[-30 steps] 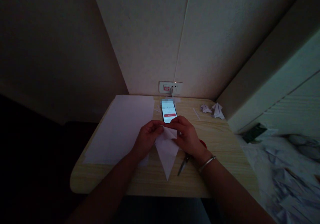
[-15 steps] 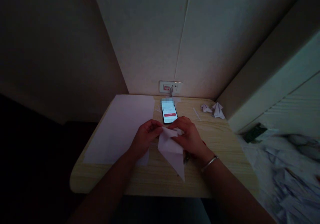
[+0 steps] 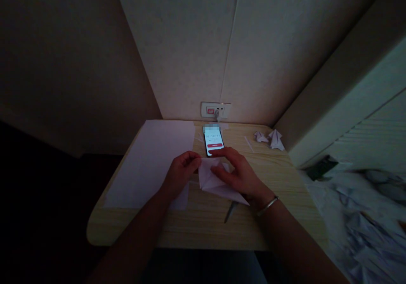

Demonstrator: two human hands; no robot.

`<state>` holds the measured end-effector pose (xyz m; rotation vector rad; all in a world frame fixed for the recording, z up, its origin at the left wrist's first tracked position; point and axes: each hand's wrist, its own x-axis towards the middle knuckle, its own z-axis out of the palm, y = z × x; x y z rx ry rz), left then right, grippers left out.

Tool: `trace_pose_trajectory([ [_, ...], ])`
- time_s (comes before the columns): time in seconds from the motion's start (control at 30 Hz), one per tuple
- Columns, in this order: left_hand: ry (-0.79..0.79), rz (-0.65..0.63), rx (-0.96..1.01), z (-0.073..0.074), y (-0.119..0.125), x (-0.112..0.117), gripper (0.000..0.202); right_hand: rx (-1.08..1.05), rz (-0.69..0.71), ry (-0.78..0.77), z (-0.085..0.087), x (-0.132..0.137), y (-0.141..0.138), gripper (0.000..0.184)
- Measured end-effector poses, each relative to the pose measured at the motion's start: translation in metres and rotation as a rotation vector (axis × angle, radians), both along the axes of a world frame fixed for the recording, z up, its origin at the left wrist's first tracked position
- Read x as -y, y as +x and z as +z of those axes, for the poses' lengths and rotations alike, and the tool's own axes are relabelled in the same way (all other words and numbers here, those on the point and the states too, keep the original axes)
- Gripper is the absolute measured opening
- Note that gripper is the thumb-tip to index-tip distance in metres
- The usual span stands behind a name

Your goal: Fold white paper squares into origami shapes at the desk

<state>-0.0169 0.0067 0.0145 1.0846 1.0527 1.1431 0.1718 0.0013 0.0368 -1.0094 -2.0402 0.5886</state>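
Note:
My left hand (image 3: 180, 172) pinches the upper left corner of a partly folded white paper (image 3: 211, 180), held just above the wooden table. Over the paper's right side is my right hand (image 3: 239, 170), thumb and index finger spread apart. Its thumb rests on the paper, and its index finger reaches over the lower end of a lit phone (image 3: 215, 139). From under the paper's lower edge sticks a dark, narrow pointed thing (image 3: 231, 213), the rest of it hidden.
Large white paper sheets (image 3: 149, 161) lie on the left of the table (image 3: 203, 231). Two folded paper shapes (image 3: 275, 140) sit at the back right, near a thin paper strip (image 3: 249, 143). A wall socket (image 3: 215, 110) holds a plug. Crumpled papers (image 3: 369, 241) lie lower right, beyond the table.
My right hand has loosened its pinch and spread its fingers. The paper's long point has swung from downward to the right, uncovering the dark pointed thing.

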Motion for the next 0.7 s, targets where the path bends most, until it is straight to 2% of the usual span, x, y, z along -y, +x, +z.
trace_pose_trajectory([
  [0.1, 0.065, 0.011, -0.093, 0.001, 0.001, 0.001, 0.015, 0.024, 0.047, -0.032, 0.003, 0.002, 0.0, 0.035],
  [0.23, 0.172, 0.003, -0.193, 0.002, 0.002, 0.003, 0.013, 0.028, -0.005, -0.099, 0.006, 0.001, -0.002, 0.024],
  [0.33, 0.217, -0.002, -0.229, 0.002, 0.001, 0.005, 0.013, -0.019, -0.028, -0.181, 0.005, -0.001, -0.003, 0.019],
  [0.53, 0.373, 0.012, -0.29, 0.002, 0.001, 0.005, 0.011, -0.151, 0.017, -0.363, -0.003, -0.004, -0.004, 0.02],
  [0.7, 0.327, 0.029, -0.252, -0.001, 0.003, 0.004, 0.009, -0.197, -0.012, -0.43, -0.005, -0.004, -0.005, 0.02],
])
